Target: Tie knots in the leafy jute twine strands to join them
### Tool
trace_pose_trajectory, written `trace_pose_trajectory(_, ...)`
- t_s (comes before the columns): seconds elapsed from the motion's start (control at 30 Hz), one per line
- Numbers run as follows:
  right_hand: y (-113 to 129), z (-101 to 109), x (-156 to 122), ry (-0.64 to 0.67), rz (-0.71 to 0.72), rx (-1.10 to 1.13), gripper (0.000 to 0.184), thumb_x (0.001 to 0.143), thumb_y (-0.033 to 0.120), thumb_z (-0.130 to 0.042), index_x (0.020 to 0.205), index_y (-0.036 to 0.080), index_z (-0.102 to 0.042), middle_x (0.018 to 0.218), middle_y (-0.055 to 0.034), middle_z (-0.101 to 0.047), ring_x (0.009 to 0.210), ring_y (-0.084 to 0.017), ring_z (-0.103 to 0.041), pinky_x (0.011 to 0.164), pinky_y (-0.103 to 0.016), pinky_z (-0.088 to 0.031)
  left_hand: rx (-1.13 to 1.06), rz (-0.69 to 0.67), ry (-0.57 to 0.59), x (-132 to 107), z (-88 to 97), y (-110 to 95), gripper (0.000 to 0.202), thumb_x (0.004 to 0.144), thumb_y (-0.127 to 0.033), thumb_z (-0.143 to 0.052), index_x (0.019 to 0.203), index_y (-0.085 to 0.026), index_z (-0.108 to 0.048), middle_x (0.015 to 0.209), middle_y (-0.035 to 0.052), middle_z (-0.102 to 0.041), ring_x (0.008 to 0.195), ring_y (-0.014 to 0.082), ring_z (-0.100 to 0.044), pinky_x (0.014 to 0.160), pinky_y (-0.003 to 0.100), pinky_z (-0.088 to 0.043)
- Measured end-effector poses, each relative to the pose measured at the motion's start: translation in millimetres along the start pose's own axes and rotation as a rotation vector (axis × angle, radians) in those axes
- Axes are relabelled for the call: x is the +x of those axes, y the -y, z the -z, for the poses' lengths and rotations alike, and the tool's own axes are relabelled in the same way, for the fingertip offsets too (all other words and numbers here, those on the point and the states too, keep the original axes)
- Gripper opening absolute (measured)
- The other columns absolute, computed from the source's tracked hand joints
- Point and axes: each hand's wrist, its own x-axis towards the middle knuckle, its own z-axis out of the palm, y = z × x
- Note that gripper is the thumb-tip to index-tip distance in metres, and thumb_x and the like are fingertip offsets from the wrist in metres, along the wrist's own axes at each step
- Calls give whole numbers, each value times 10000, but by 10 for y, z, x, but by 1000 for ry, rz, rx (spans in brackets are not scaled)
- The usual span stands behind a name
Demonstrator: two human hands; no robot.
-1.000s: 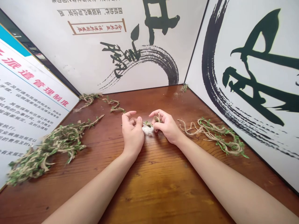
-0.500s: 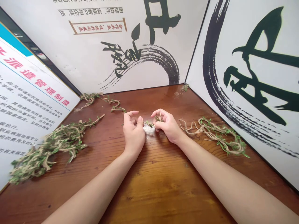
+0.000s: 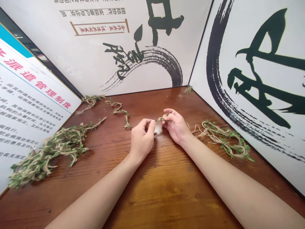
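Note:
Between my two hands runs a thin twine with small green leaves [image 3: 160, 119], above the middle of the wooden table. My left hand [image 3: 143, 135] is closed, thumb and fingers pinching the leafy twine. From behind it the strand trails off to the back left over the tabletop. Pinched in the fingertips of my right hand [image 3: 175, 125] is another part of the same twine, bunched up there. Loose twine ends come out to the right of that hand, near a looped bundle of leafy twine [image 3: 228, 140].
A thick heap of leafy twine [image 3: 52, 152] lies on the left of the wooden table [image 3: 152, 190]. More twine [image 3: 91, 101] curls at the back left. Leafy scraps [image 3: 189, 89] sit in the far corner. Printed panels [image 3: 143, 63] enclose the back and both sides.
My left hand has shifted right and turned, its fingers closing further. My right hand has moved slightly right. More of the trailing strand shows behind my left hand.

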Motion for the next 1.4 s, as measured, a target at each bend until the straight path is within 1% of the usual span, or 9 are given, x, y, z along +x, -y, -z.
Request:
trace_pose_trajectory(0.17, 23, 13, 27, -66, -46, 72, 422, 585, 194, -722, 960, 234, -533, 751, 46, -581, 646, -116, -561, 621, -252, -462, 135, -45, 20, -27, 4, -4, 200, 886, -314, -642, 743, -188, -706, 615, -11, -644, 568, 138, -531, 611, 275, -396)
trace_pose_trajectory(0.27, 12, -23, -19, -60, 23, 0, 503, 653, 331, -757, 1093, 257, -523, 1034, -16, -647, 702, -134, -644, 578, -249, -464, 81, 8, -47, -11, 1, -6, 204, 910, -329, -632, 791, -191, -721, 619, -11, -641, 570, 135, -540, 606, 268, -408)
trace_pose_trajectory(0.37, 8, -57, -84, -50, 132, -111, 671, 728, 411, -722, 1336, 337, -446, 1465, -93, -508, 693, -134, -677, 470, -237, -433, 16, 98, -123, 19, 1, 0, 233, 926, -369, -631, 809, -187, -718, 598, -11, -617, 553, 134, -533, 581, 262, -414)
trace_pose_trajectory(0.47, 4, -74, -144, -19, 195, -237, 767, 797, 408, -685, 1485, 409, -345, 1610, -106, -381, 684, -139, -681, 382, -215, -373, -52, 142, -188, 42, 1, 11, 228, 931, -372, -633, 813, -188, -699, 568, -20, -591, 523, 130, -522, 550, 254, -412)
trace_pose_trajectory(0.6, -60, -86, -188, 136, 258, -416, 704, 814, 261, -669, 1469, 391, -448, 1548, -85, -484, 653, -128, -658, 405, -229, -434, -98, 110, -141, 37, -5, 13, 206, 925, -346, -640, 807, -184, -689, 605, -11, -614, 558, 131, -559, 563, 244, -434)
trace_pose_trajectory(0.7, -137, -82, -176, 263, 298, -540, 472, 836, 185, -617, 1293, 306, -628, 1344, -62, -654, 732, -142, -674, 577, -279, -556, -94, 64, -39, 14, -10, 9, 196, 920, -340, -636, 839, -183, -718, 681, 9, -671, 610, 140, -594, 589, 249, -455)
trace_pose_trajectory(0.83, -192, -62, -117, 166, 371, -567, 226, 832, 181, -625, 1042, 230, -693, 1061, -51, -742, 916, -183, -705, 835, -351, -583, -18, -17, 10, -8, -5, 9, 195, 921, -333, -625, 923, -199, -767, 694, 3, -678, 635, 141, -585, 629, 260, -457)
trace_pose_trajectory(1.17, -148, -49, -67, -68, 370, -444, 219, 798, 250, -692, 970, 220, -560, 931, -44, -738, 766, -156, -683, 747, -324, -544, 153, -62, -28, -22, 10, -42, 235, 923, -293, -597, 743, -200, -715, 662, 0, -692, 635, 157, -605, 670, 290, -447)
trace_pose_trajectory(1.4, -155, -26, -42, -61, 367, -502, 167, 781, 312, -731, 859, 197, -639, 840, -44, -726, 767, -175, -683, 729, -316, -541, 114, -163, 15, -22, 3, -3, 220, 953, -322, -599, 823, -199, -727, 689, -7, -718, 631, 140, -645, 667, 275, -477)
